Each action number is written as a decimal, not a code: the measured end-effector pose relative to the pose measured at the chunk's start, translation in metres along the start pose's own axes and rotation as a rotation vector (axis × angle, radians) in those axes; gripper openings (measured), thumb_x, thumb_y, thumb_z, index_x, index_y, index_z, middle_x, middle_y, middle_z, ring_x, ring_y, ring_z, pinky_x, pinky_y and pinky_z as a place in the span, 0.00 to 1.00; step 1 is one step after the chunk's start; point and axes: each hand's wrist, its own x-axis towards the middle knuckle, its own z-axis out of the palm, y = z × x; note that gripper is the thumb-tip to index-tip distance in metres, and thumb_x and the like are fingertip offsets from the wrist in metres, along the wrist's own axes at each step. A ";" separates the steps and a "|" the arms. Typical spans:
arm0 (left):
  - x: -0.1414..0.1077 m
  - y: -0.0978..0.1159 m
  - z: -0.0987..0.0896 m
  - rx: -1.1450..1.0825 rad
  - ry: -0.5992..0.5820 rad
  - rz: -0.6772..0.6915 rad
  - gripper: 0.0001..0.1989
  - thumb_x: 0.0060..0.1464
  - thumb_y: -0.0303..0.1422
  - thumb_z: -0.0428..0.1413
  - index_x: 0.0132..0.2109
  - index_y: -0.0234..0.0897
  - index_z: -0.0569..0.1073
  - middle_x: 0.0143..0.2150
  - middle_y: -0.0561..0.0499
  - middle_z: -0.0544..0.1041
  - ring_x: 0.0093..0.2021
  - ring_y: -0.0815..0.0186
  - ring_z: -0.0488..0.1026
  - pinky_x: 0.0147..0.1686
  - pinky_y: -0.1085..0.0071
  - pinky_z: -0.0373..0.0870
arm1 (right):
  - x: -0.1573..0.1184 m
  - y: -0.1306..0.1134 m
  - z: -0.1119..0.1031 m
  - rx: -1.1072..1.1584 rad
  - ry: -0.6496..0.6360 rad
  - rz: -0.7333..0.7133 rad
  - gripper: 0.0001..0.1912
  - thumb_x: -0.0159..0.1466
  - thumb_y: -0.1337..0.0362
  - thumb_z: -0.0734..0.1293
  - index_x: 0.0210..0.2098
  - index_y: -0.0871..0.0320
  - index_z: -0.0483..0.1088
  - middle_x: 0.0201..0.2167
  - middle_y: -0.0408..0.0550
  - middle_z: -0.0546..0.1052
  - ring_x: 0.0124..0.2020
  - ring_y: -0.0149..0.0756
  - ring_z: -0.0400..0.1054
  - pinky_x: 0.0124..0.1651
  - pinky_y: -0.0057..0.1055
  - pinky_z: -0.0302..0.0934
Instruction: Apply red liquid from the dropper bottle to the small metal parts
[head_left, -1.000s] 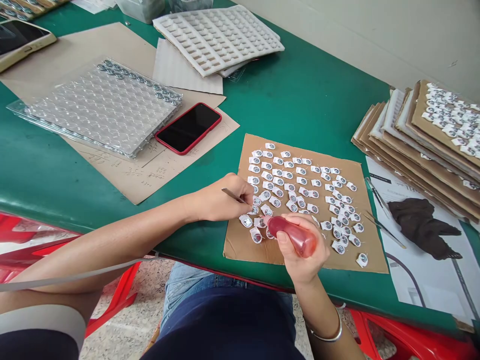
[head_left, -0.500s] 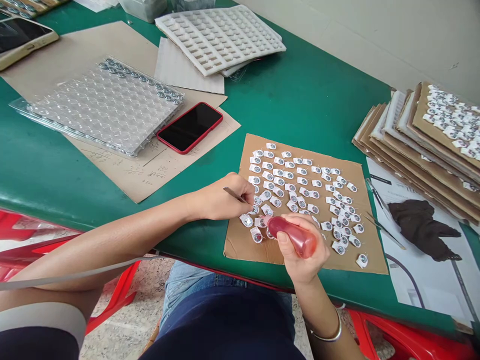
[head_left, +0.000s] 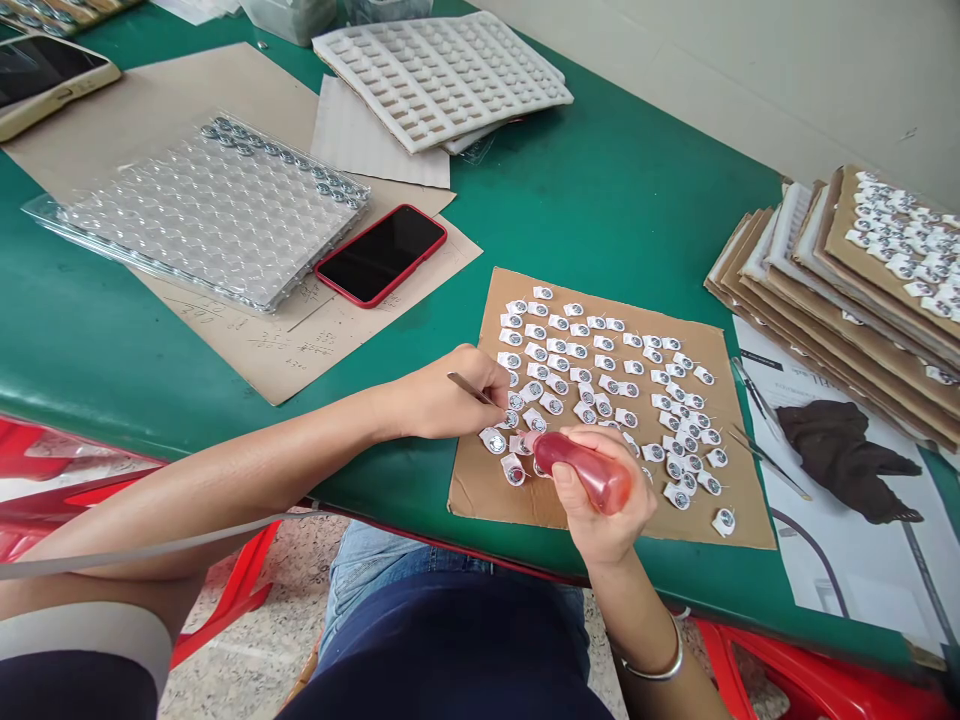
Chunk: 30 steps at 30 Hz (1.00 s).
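Green-topped workbench [head_left: 622, 230]: holds a clear blister tray [head_left: 210, 215] with metal discs along its far edge, a red-cased phone [head_left: 381, 255], a white foam tray [head_left: 442, 80] and, at right, a stack of cardboard sheets [head_left: 847, 290]

Work sheet: brown cardboard square [head_left: 480, 505] lying flat, close to the bench's near edge, scattered with small round discs on white paper tabs [head_left: 493, 441]

Left hand [head_left: 457, 395]: fingers pressed together, pinching slim metal tweezers [head_left: 466, 389] like a pen, points angled down among the tabs at the sheet's left side

Right hand [head_left: 600, 490]: wrapped around a translucent red squeeze bottle [head_left: 581, 473], its narrow end tilted toward the tabs

Handling: the tabs look light and easily nudged, best taken by the paper edge; the bottle looks soft, best held at its belly

Hidden: tweezer points and bottle tip are lost among the tabs, so whether the points are closed on one cannot be told; the right hand and bottle cover whatever lies beneath
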 end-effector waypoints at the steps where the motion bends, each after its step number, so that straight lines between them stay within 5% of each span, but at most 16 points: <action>1: 0.000 0.000 0.000 0.000 -0.001 0.001 0.04 0.46 0.26 0.54 0.28 0.32 0.73 0.25 0.52 0.74 0.26 0.71 0.69 0.22 0.78 0.61 | 0.000 0.000 0.000 0.006 -0.002 0.001 0.15 0.52 0.69 0.70 0.40 0.59 0.69 0.35 0.50 0.75 0.37 0.39 0.70 0.39 0.43 0.67; 30: 0.000 0.002 -0.001 0.010 -0.007 0.000 0.04 0.46 0.26 0.54 0.26 0.32 0.72 0.23 0.53 0.72 0.24 0.73 0.67 0.21 0.79 0.59 | 0.001 -0.001 0.003 -0.017 -0.022 -0.010 0.15 0.54 0.64 0.70 0.40 0.57 0.68 0.35 0.49 0.74 0.37 0.39 0.71 0.39 0.44 0.68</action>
